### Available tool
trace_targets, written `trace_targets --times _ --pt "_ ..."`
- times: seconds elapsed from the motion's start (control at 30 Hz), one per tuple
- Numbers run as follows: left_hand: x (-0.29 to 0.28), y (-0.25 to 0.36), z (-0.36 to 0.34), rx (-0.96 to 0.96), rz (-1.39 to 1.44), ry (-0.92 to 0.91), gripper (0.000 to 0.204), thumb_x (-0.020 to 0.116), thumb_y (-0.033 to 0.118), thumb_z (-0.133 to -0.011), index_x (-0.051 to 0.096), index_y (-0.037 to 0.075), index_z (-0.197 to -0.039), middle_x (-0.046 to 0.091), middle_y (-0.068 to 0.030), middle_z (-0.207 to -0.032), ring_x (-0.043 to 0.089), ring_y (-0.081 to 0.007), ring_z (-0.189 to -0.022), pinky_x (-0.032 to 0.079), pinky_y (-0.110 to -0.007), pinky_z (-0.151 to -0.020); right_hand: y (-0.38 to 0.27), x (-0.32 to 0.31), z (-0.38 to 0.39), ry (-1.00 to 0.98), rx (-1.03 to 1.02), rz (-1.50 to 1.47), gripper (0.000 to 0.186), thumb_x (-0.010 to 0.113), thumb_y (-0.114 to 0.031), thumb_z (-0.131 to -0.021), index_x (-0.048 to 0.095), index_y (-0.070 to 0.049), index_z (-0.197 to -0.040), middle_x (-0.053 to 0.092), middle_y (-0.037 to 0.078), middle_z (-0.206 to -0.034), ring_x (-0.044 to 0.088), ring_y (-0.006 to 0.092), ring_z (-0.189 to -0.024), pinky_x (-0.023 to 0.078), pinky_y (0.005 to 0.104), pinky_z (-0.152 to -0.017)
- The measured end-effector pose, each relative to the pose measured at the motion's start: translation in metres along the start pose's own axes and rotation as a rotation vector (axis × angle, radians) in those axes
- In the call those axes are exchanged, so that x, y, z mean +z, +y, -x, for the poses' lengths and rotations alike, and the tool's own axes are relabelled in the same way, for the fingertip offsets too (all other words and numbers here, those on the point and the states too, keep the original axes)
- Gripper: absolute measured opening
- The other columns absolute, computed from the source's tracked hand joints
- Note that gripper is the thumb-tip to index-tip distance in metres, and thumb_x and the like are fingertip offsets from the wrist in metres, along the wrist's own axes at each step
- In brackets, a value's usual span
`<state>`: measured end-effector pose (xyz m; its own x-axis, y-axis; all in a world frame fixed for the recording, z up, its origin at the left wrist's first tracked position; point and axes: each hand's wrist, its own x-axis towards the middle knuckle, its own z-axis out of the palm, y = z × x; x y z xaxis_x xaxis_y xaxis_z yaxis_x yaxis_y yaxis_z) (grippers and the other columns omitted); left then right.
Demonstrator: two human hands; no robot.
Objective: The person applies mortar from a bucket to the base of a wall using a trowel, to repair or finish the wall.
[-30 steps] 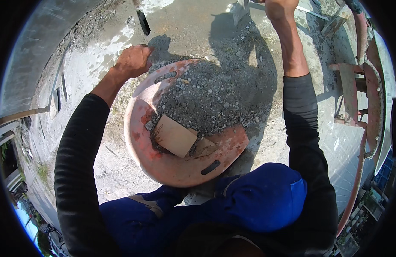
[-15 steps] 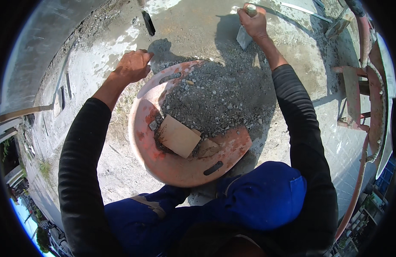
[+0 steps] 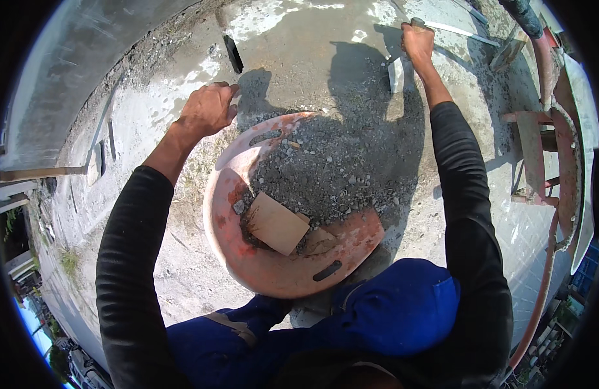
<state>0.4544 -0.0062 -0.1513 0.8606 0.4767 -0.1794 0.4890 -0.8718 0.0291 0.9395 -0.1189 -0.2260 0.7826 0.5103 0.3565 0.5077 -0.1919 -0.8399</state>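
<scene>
At the upper right, my right hand (image 3: 419, 47) is closed around the handle of a trowel (image 3: 396, 75), whose pale blade is down near the concrete. My left hand (image 3: 208, 109) hangs in the air beyond the left rim of the tub, fingers loosely bent and thumb apart, with nothing in it. Between my arms lies a worn, orange-pink plastic tub (image 3: 229, 223) with slotted handles, tipped with its mouth away from me. Grey rubble (image 3: 325, 165) fills its opening and spreads onto the ground. A flat tan piece (image 3: 276, 223) rests inside it.
A black strip (image 3: 233, 54) lies on the concrete ahead. Reddish metal frames and boards (image 3: 531, 152) stand on the right, with a long pale strip (image 3: 465, 32) near them. A grey wall or slab (image 3: 59, 78) runs along the upper left. My blue-clad knees are close behind the tub.
My right hand has moved right and slightly away with the trowel. My left hand's fingers have loosened and spread a little. The tub sits slightly lower in view.
</scene>
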Motion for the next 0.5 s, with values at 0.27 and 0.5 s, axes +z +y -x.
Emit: trace_targets --times 0.27,0.5 --pt "0.025 -0.006 0.031 0.043 -0.027 -0.025 0.036 0.065 0.018 -0.086 0.061 0.004 -0.118 0.067 -0.0168 -0.114 0.064 -0.0371 -0.106 0.052 -0.047 -0.091 -0.006 -0.010 0.010 -0.021 0.062 -0.285 0.028 0.069 -0.017 -0.082 0.060 -0.001 -0.062 0.060 0.010 -0.057 0.057 0.0180 -0.050 0.047 0.0349 -0.052" --pt "-0.001 0.013 0.009 -0.006 0.002 -0.015 0.035 0.063 0.019 -0.087 0.062 0.004 -0.118 0.067 -0.0169 -0.113 0.066 -0.0376 -0.101 0.053 -0.047 -0.090 -0.011 0.011 0.022 0.082 -0.043 -0.197 0.031 0.069 -0.022 -0.080 0.060 0.004 -0.064 0.061 0.014 -0.058 0.060 0.0219 -0.053 0.049 0.0379 -0.057"
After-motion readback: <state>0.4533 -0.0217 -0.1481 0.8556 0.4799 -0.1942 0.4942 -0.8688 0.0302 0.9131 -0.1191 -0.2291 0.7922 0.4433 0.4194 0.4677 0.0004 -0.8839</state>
